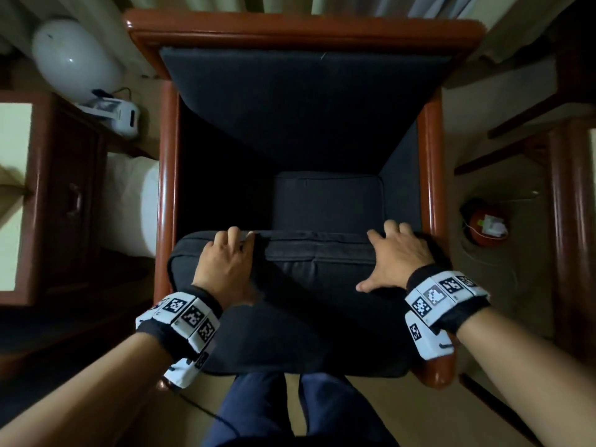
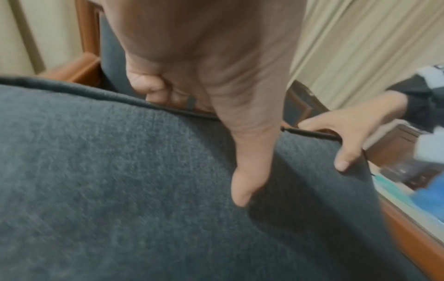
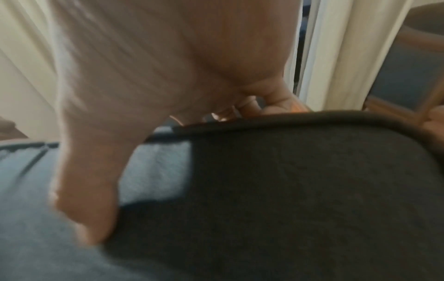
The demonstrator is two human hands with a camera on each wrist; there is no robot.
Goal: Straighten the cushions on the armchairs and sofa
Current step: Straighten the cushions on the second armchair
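Two hands gripped the far edge of the seat cushion (image 1: 309, 285) in the head view: the left hand (image 1: 225, 262) toward the left corner, the right hand (image 1: 396, 256) toward the right. This cushion lay on the armchair (image 1: 432, 162), overhanging its near edge, with a small cushion (image 1: 325, 201) behind it. In the left wrist view, fingers (image 2: 153, 89) curled over the piped seam and the thumb pressed the top. The right wrist view, though blurred, showed the same hold. Recommended procedure: push both sides evenly toward the backrest (image 1: 303, 101), keeping the cushion square between the armrests.
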